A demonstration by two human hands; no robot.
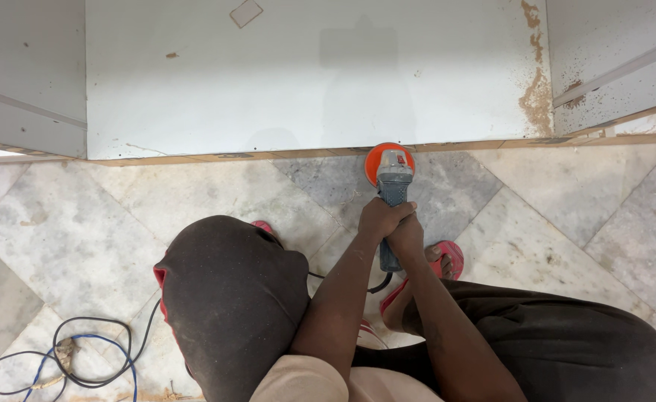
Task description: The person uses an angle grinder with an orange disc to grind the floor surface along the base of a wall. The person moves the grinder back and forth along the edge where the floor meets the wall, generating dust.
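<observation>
The person squats on the marble floor (119,216), knees wide, both hands out in front on a grey sander (393,195). The left hand (382,218) is clenched round the top of the body; the right hand (408,237) is wrapped round the handle just behind it, so the grips touch. The orange disc (378,160) sits at the far end, against the bottom edge of the white panel (306,74), where a raw wood strip runs left to right.

The cord (373,286) trails back between the feet, and more cable (75,357) lies coiled near left. If the disc tilts, I'd expect it to gouge the edge or kick sideways. The feet in red sandals (447,257) are close to the tool, and the loose cord could snag a foot.
</observation>
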